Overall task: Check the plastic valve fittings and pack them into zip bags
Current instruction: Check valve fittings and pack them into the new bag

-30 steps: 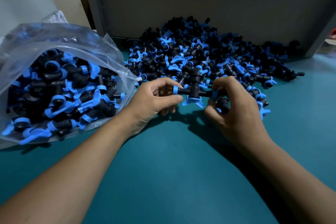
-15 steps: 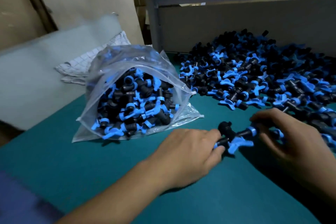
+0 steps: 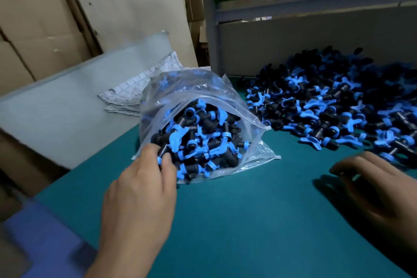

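1. Our left hand pinches one black valve fitting with a blue ring between thumb and fingers, right at the mouth of the zip bag.
2. The fitting's long axis runs up and away from the pinch, tilted slightly right, so its far end already points into the opening.
3. Just beyond the grip, the bag lies on its side with its mouth facing us, well filled with black-and-blue fittings; we judge the piece only needs a short push forward and a release.
4. The bag's lower lip lies flat on the teal table to the right of the pinch, so the fitting could slide back out if dropped too near the edge.
5. Our right hand hovers well to the right of the grip, fingers loosely spread and holding nothing that we can see, though it is blurred.
6. It sits just before the loose pile of fittings, which spreads to the right of the bag; it is clearly the nearer hand for the next pickup.
7. Behind the bag lie a checked cloth and a pale grey board.
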`<action>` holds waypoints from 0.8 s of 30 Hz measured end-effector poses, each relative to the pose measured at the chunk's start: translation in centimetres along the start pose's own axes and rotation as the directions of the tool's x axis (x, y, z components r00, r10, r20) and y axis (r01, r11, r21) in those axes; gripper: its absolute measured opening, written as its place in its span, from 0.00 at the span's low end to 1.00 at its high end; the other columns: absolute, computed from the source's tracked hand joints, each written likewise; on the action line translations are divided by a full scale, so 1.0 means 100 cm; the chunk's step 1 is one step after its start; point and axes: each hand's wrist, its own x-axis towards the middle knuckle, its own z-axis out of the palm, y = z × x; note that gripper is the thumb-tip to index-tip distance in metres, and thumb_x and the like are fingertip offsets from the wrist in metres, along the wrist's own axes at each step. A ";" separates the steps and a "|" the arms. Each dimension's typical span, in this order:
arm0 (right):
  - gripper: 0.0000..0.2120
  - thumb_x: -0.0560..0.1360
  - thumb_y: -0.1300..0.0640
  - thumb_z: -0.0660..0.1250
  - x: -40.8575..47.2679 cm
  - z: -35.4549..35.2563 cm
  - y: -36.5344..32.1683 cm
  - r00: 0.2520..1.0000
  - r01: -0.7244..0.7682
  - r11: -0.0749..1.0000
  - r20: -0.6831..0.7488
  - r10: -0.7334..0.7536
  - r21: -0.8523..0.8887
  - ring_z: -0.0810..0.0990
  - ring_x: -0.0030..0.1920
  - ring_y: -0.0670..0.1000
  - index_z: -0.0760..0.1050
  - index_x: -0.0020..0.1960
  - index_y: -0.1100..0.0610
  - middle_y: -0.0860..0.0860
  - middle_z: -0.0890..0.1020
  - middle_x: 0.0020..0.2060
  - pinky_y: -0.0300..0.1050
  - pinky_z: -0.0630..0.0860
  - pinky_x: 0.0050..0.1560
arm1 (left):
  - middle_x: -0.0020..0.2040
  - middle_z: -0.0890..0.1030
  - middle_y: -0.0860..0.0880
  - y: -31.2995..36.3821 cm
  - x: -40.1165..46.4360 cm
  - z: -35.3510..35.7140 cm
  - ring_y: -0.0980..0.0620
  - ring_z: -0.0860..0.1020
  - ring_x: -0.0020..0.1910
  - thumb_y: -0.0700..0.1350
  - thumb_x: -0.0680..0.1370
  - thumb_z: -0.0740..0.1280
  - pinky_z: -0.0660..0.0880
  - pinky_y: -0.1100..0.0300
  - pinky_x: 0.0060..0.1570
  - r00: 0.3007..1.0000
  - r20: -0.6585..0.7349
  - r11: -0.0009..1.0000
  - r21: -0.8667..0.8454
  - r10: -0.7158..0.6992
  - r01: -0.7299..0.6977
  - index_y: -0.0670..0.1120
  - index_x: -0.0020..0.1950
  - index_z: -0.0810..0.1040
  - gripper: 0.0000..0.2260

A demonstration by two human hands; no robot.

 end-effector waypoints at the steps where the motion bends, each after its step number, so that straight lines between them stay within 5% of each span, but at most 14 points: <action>1: 0.16 0.76 0.56 0.71 0.000 0.000 0.001 1.000 -0.004 1.000 -0.003 0.004 0.003 0.81 0.43 0.39 0.74 0.57 0.38 0.36 0.78 0.52 0.37 0.74 0.42 | 0.46 0.84 0.38 -0.001 0.005 0.002 0.32 0.80 0.43 0.54 0.83 0.58 0.73 0.45 0.39 0.999 0.009 0.999 0.026 -0.037 0.036 0.47 0.54 0.75 0.12; 9: 0.15 0.76 0.56 0.72 -0.001 -0.002 0.002 0.999 -0.033 0.999 -0.015 0.033 0.001 0.82 0.45 0.40 0.75 0.56 0.38 0.36 0.78 0.52 0.35 0.74 0.44 | 0.47 0.83 0.37 0.001 0.051 0.024 0.33 0.79 0.43 0.52 0.87 0.54 0.64 0.49 0.38 0.999 -0.007 0.993 0.116 -0.035 0.035 0.47 0.48 0.66 0.11; 16: 0.11 0.77 0.55 0.70 -0.001 -0.007 -0.005 0.999 -0.040 0.999 -0.007 0.040 0.000 0.81 0.47 0.40 0.75 0.54 0.40 0.39 0.79 0.51 0.32 0.72 0.45 | 0.43 0.80 0.43 0.016 0.088 0.035 0.47 0.63 0.32 0.57 0.88 0.52 0.62 0.52 0.34 0.998 -0.034 0.987 0.153 0.059 -0.054 0.43 0.56 0.71 0.19; 20: 0.07 0.79 0.51 0.66 0.000 -0.010 -0.008 0.993 -0.071 0.997 -0.096 0.072 0.014 0.80 0.52 0.39 0.75 0.54 0.40 0.38 0.78 0.52 0.30 0.71 0.49 | 0.48 0.71 0.51 0.016 0.096 0.036 0.45 0.69 0.41 0.60 0.86 0.48 0.65 0.51 0.41 0.998 0.068 0.998 0.058 0.003 -0.007 0.45 0.61 0.69 0.21; 24: 0.06 0.83 0.50 0.61 0.002 -0.010 -0.002 0.928 -0.174 0.982 -0.346 0.140 -0.069 0.76 0.51 0.51 0.75 0.55 0.45 0.41 0.74 0.48 0.52 0.74 0.52 | 0.50 0.72 0.52 0.014 0.078 0.034 0.44 0.70 0.44 0.59 0.84 0.52 0.67 0.50 0.43 0.999 0.012 0.997 -0.060 -0.042 0.043 0.50 0.55 0.66 0.14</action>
